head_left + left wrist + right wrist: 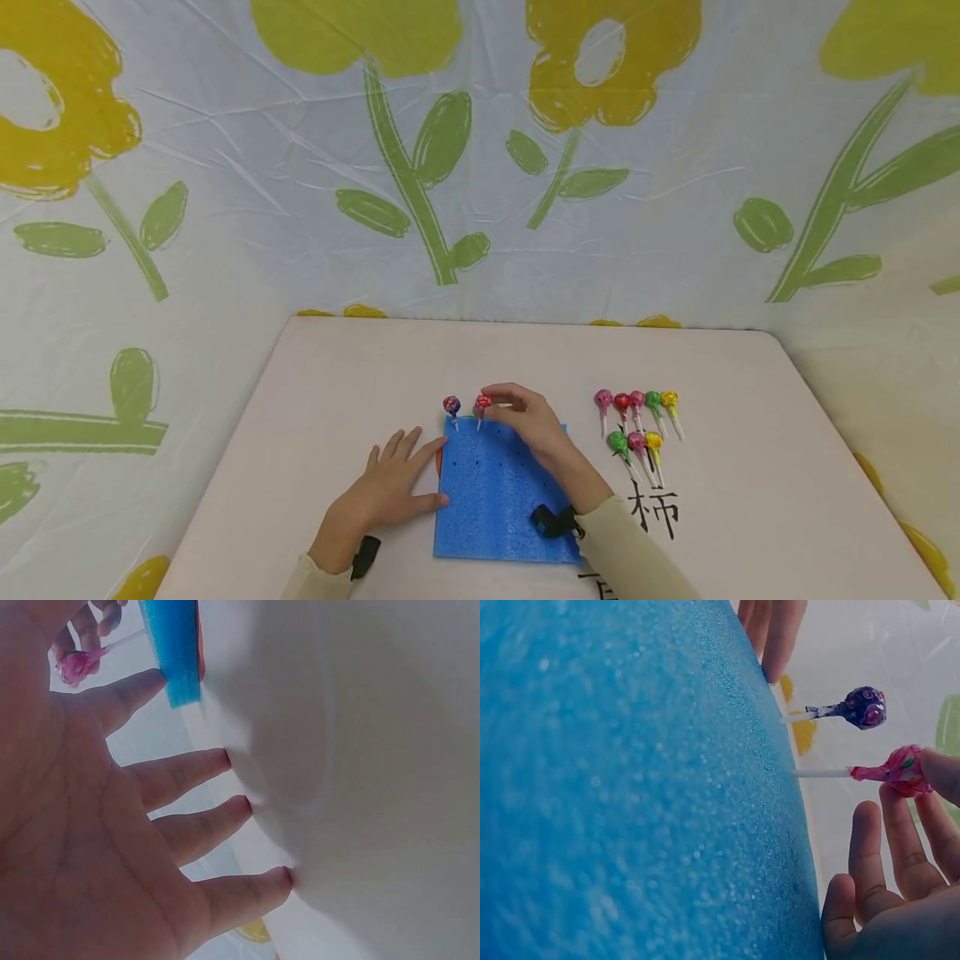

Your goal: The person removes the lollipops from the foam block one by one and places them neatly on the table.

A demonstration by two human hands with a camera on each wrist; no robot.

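Observation:
A blue foam board (480, 508) with small dark holes lies on the table. My right hand (536, 425) pinches the wrapped head of a pink-red lollipop (906, 771) between thumb and fingertips, over the board's far edge. The white stick of this lollipop meets the board in the right wrist view. Just left of it, a dark blue lollipop (452, 406) stands up from the board's far left corner. Spread flat at the left side is my left hand (382, 493), its index finger and thumb touching the board's edge and its other fingertips (240, 806) resting on the table.
Several wrapped lollipops (637, 400), pink, red, green and yellow, lie in two rows on the table to the right. Black printed characters (654, 510) mark the tabletop below them. Something orange (439, 462) shows under the board's left edge. A flowered cloth (480, 183) hangs behind the table.

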